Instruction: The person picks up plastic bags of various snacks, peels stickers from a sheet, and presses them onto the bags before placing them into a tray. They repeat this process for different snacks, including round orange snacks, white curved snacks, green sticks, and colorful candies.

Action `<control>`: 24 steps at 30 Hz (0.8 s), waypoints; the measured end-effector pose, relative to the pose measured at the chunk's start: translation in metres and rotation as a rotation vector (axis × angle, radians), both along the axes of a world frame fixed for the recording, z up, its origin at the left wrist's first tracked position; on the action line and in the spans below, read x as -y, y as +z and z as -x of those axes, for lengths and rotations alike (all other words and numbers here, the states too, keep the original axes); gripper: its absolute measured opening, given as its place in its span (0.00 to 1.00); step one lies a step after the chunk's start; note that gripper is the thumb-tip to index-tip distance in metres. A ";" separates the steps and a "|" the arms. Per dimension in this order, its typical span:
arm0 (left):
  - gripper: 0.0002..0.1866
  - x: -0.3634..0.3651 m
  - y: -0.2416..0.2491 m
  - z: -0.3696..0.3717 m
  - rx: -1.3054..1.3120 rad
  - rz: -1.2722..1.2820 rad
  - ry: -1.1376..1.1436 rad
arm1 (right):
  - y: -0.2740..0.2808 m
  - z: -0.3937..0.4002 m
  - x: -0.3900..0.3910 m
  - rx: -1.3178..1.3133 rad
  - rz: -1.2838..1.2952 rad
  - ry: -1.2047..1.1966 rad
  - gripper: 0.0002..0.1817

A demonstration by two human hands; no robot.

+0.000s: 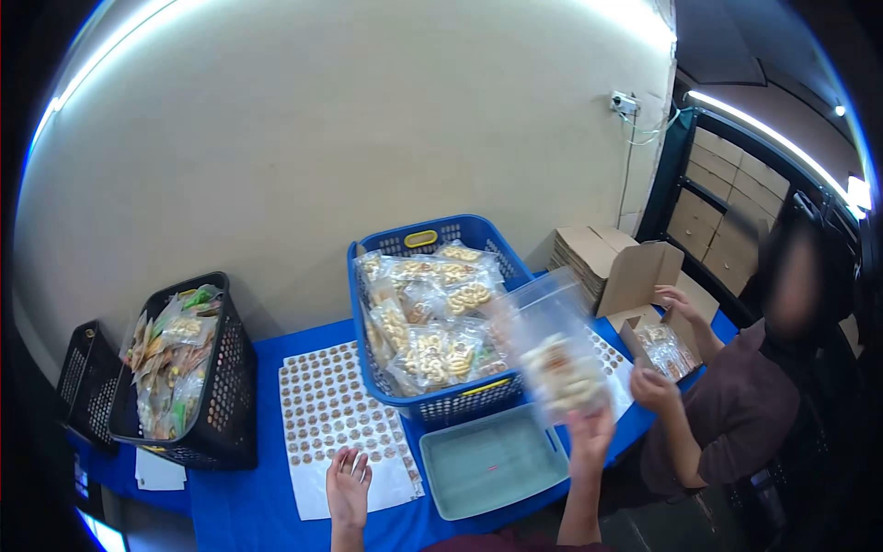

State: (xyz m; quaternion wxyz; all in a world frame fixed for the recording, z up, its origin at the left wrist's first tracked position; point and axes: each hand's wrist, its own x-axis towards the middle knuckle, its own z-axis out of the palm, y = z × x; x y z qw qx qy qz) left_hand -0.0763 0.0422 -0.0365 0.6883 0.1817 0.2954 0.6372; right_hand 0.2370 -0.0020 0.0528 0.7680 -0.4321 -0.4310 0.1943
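My right hand grips the lower edge of a clear plastic bag of pale ring-shaped pieces, held up and slightly blurred. My left hand is palm up with its fingers apart and nothing in it, over the lower part of a sheet of round stickers. Between my hands lies a shallow grey-green tray. Behind the tray, a blue basket holds many similar bags.
Black baskets stand at the left, one full of packets. At the right, a co-worker has both hands at an open cardboard box with bags inside. Flat cardboard is stacked by the wall. A second sticker sheet lies partly hidden.
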 end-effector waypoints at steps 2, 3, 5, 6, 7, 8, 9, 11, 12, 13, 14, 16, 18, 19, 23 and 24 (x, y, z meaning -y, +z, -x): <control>0.16 0.006 -0.003 0.028 -0.046 0.025 0.069 | 0.010 0.014 -0.013 -0.172 -0.226 -0.312 0.25; 0.13 0.012 0.007 0.036 -0.037 0.069 0.133 | 0.007 0.018 -0.023 -0.188 -0.214 -0.325 0.26; 0.12 0.019 0.001 0.063 -0.024 0.066 0.203 | -0.012 0.020 -0.053 -0.212 -0.179 -0.348 0.27; 0.11 0.023 -0.003 0.076 -0.014 0.070 0.238 | -0.013 0.023 -0.066 -0.159 -0.033 -0.205 0.29; 0.10 0.026 -0.005 0.088 -0.002 0.084 0.270 | -0.021 0.025 -0.083 -0.139 0.091 -0.069 0.29; 0.10 0.030 -0.006 0.100 -0.001 0.091 0.300 | -0.028 0.031 -0.094 -0.119 0.213 0.065 0.30; 0.10 0.033 -0.006 0.110 0.001 0.094 0.328 | -0.031 0.044 -0.094 -0.048 0.279 0.022 0.30; 0.09 0.036 -0.003 0.130 -0.015 0.101 0.364 | -0.042 0.073 -0.091 0.093 0.399 -0.071 0.30; 0.09 0.036 -0.003 0.141 -0.047 0.088 0.383 | -0.045 0.081 -0.089 0.101 0.399 -0.055 0.31; 0.09 0.037 -0.003 0.151 -0.080 0.079 0.400 | -0.047 0.087 -0.085 0.109 0.403 -0.040 0.32; 0.09 0.039 -0.004 0.161 -0.114 0.073 0.414 | -0.049 0.094 -0.081 0.116 0.411 -0.028 0.33; 0.08 0.037 -0.001 0.177 -0.153 0.059 0.447 | -0.051 0.112 -0.071 0.101 0.425 0.000 0.24; 0.08 0.035 0.006 0.192 -0.194 0.032 0.471 | -0.058 0.127 -0.060 0.087 0.438 0.070 0.18; 0.06 0.033 0.013 0.199 -0.251 0.017 0.488 | -0.060 0.142 -0.058 -0.004 0.367 0.054 0.06; 0.03 0.017 0.036 0.236 -0.683 -0.149 0.577 | -0.062 0.177 -0.028 -0.050 0.514 0.151 0.14; 0.03 0.011 0.045 0.249 -0.803 -0.209 0.579 | -0.064 0.182 -0.021 -0.043 0.511 0.147 0.14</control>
